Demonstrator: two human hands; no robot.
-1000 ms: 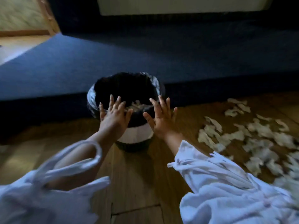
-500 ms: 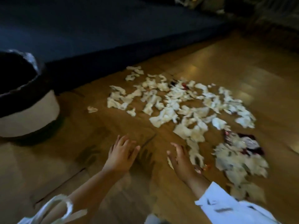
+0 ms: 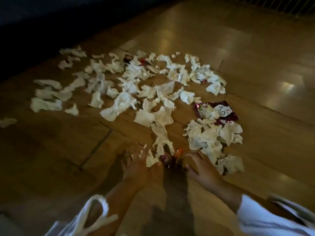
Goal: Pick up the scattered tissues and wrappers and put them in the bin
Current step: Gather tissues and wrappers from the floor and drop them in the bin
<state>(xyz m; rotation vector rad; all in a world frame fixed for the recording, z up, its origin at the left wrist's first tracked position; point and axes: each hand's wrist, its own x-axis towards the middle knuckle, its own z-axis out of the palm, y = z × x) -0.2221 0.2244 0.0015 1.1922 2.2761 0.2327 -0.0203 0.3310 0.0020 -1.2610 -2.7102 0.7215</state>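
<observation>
Wooden floor (image 3: 247, 48) fills pretty much my whole feed: glossy planks with light patches on the right, and a dark strip (image 3: 34, 23) along the top left that I can't make out. Tissues (image 3: 122, 103) are all over the middle of it, crumpled white bits in a wide patch running from far left to right. A denser clump (image 3: 209, 135) sits nearest on the right side. Just beyond that clump lies a dark red wrapper (image 3: 221, 110), flat on the floor, white label up, with a tissue partly over its left end. White sleeves (image 3: 265, 220) come in from the bottom corners.

Both hands are down at the near edge of the mess, palms down. The left hand (image 3: 134, 167) has its fingers spread, tips on or just over a tissue scrap (image 3: 150, 159). The right hand (image 3: 202, 169) is spread too, tips right next to the clump. Neither is gripping anything as far as I can see, and it's too blurry to call contact with the floor. Between the two hands sit a small orange wrapper (image 3: 178, 151) and a purplish wrapper (image 3: 166, 160).
</observation>
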